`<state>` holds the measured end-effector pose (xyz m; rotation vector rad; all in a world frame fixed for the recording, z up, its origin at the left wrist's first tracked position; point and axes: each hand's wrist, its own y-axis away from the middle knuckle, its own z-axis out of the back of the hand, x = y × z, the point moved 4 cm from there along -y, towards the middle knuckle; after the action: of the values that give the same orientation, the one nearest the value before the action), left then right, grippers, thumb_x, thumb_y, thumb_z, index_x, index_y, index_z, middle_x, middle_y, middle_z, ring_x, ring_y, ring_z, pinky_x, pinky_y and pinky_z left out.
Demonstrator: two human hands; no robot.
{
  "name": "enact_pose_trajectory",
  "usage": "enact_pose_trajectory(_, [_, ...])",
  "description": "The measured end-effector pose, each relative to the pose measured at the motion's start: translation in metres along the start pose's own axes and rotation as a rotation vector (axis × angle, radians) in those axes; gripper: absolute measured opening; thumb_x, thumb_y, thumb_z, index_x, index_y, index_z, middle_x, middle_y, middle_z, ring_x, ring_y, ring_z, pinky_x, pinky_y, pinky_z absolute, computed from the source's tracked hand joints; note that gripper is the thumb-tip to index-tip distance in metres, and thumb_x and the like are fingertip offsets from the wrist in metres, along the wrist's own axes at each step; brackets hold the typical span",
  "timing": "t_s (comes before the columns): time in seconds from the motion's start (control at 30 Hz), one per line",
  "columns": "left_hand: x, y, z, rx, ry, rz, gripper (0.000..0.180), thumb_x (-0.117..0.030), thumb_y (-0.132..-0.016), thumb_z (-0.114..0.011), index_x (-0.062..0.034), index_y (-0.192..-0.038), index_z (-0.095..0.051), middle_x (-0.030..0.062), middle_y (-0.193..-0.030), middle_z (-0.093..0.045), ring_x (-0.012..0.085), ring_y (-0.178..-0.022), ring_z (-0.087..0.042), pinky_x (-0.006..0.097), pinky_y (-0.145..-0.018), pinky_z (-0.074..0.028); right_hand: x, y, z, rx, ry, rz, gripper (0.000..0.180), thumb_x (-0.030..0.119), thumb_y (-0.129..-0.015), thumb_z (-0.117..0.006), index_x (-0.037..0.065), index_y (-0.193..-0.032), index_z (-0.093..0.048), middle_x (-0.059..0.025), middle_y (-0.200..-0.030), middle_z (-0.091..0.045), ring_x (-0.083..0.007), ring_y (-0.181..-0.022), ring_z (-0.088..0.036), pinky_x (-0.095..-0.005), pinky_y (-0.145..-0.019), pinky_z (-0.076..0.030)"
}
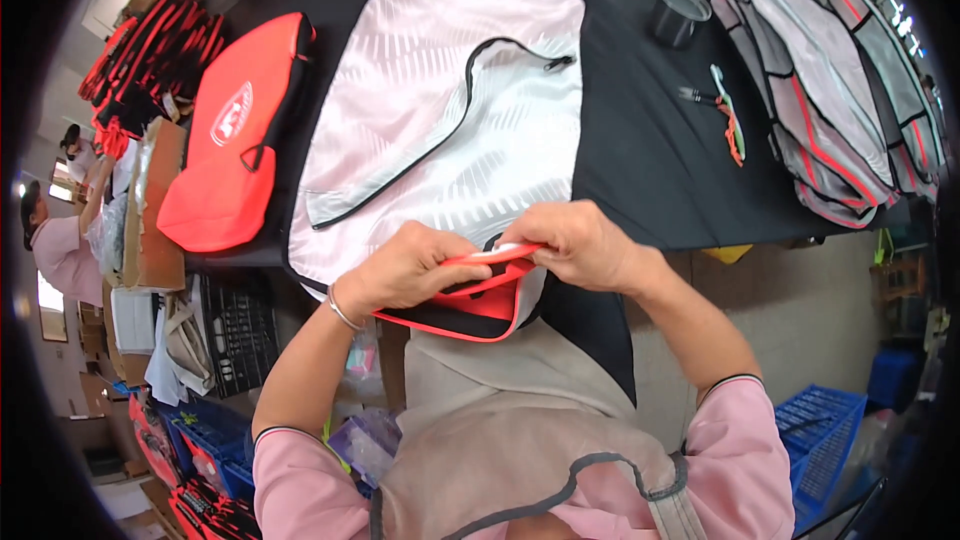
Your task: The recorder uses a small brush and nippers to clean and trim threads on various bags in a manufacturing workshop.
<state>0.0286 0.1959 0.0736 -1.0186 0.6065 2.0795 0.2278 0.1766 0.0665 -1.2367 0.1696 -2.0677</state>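
Observation:
A large fabric bag (pixel 440 90), with a pale pinkish-white patterned lining facing up, lies on the table and hangs over its near edge. My left hand (pixel 405 265) pinches the bag's red-edged trim from the left. From the right, my right hand (pixel 575 245) grips the same strip between thumb and fingers, close to the left. Below my fingers the red and black mouth of the bag gapes toward my lap. A black zipper (pixel 465 90) runs in a curve across the lining, its end loose near the upper right. My fingers hide part of the trim.
A red bag (pixel 235 130) lies to the left on the black-covered table (pixel 660 140). Thread snips (pixel 700 95) and a dark cup (pixel 682 12) sit on the right, before stacked grey bags (pixel 800 90). Another person (pixel 65 240) stands far left. A blue crate (pixel 820 440) is low right.

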Motion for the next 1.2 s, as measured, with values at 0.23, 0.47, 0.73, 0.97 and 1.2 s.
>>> enact_pose_trajectory(0.23, [0.035,-0.01,0.007,0.119,0.416,0.104,0.02,-0.018,-0.091,-0.07,0.0015,-0.085,-0.07,-0.0015,-0.06,-0.052,0.0049,-0.06,-0.043,0.025,-0.055,-0.039,-0.026,-0.011,-0.023,0.614,-0.943,-0.586,0.015,0.008,-0.091,-0.068,-0.003,-0.1,-0.069,0.0038,-0.082,-0.064,-0.0025,-0.074,-0.054,-0.0207,-0.066,-0.046])
enact_pose_trajectory(0.47, [0.051,-0.009,0.011,0.023,0.996,0.241,0.026,-0.015,-0.086,-0.074,0.0062,-0.101,-0.072,0.0034,-0.087,-0.071,0.0069,-0.078,-0.063,0.022,-0.071,-0.051,0.0,-0.037,-0.041,0.166,-1.154,-0.917,0.044,0.039,-0.101,-0.057,0.004,-0.074,-0.064,0.0079,-0.06,-0.051,-0.0017,-0.054,-0.043,-0.0215,-0.046,-0.036])
enact_pose_trajectory(0.73, [-0.025,-0.013,0.021,-0.039,0.662,0.256,0.064,-0.01,-0.064,-0.086,0.0048,-0.121,-0.061,0.0054,-0.104,-0.069,0.0112,-0.092,-0.063,0.026,-0.089,-0.05,0.013,-0.06,0.008,-0.199,-0.304,-0.492,0.036,0.032,-0.095,-0.065,-0.002,-0.085,-0.06,-0.0063,-0.057,-0.056,-0.01,-0.052,-0.05,-0.0297,-0.051,-0.043])
enact_pose_trajectory(0.97, [-0.029,-0.002,0.001,-0.022,0.848,0.343,0.05,0.0,-0.064,-0.08,0.0036,-0.112,-0.067,0.003,-0.097,-0.07,0.0091,-0.087,-0.064,0.025,-0.087,-0.05,0.011,-0.046,0.004,-0.236,-0.31,-0.399,0.019,0.018,-0.093,-0.067,0.003,-0.09,-0.055,0.0029,-0.054,-0.053,-0.0037,-0.049,-0.048,-0.0234,-0.046,-0.036])
enact_pose_trajectory(1.2, [-0.022,-0.004,-0.017,0.139,0.547,0.35,0.025,-0.011,-0.072,-0.084,0.0009,-0.09,-0.07,-0.0008,-0.077,-0.068,0.006,-0.071,-0.06,0.024,-0.068,-0.049,-0.013,-0.053,-0.025,-0.071,-0.209,-0.325,0.019,0.011,-0.086,-0.067,-0.001,-0.097,-0.059,-0.0133,-0.085,-0.067,-0.0206,-0.074,-0.068,-0.0321,-0.071,-0.053])
